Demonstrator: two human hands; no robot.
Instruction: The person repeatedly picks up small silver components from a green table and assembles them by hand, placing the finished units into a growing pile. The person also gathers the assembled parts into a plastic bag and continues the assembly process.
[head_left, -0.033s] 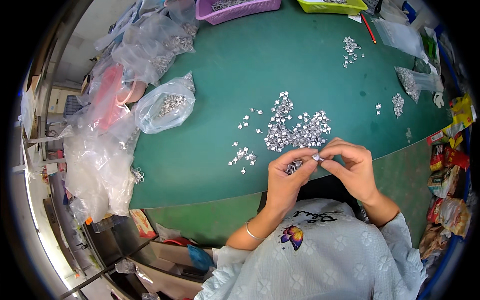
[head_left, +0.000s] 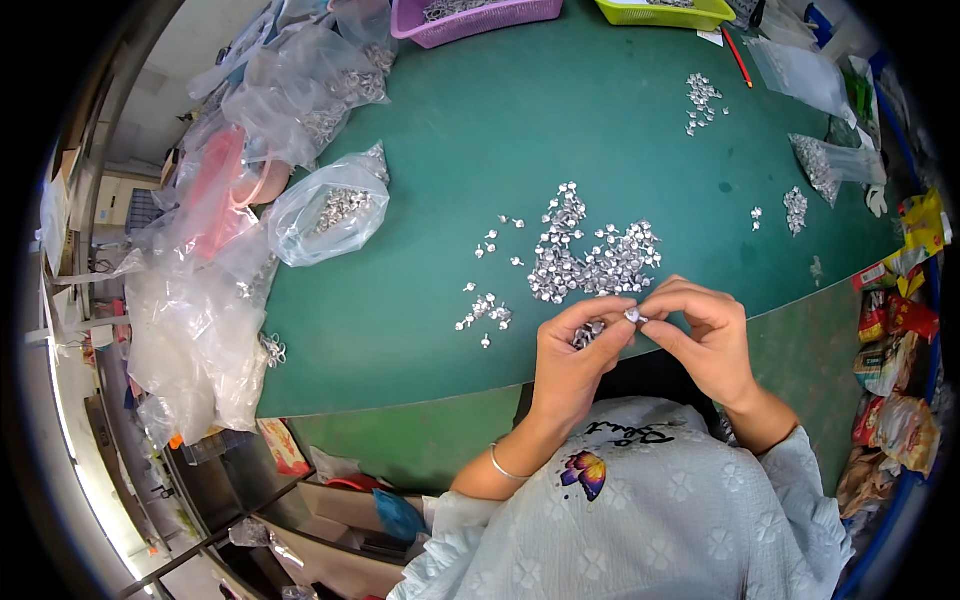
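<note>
Near the table's front edge, my left hand (head_left: 572,365) is curled around several small silver metal pieces (head_left: 588,335), which show between its thumb and fingers. One silver metal piece (head_left: 634,314) with a rounded head sits at the fingertips where both hands meet. My right hand (head_left: 708,345) pinches this piece between thumb and forefinger, close against the left fingertips. Just beyond the hands lies a large heap of similar silver pieces (head_left: 600,262). A smaller cluster (head_left: 490,312) is spread to its left. Their exact kind is too small to make out.
The green table (head_left: 430,200) carries more small piles (head_left: 702,100) at the far right. Filled plastic bags (head_left: 335,210) crowd its left side. A purple basket (head_left: 480,28) and a yellow-green basket (head_left: 668,14) stand at the back, near a red pencil (head_left: 738,58).
</note>
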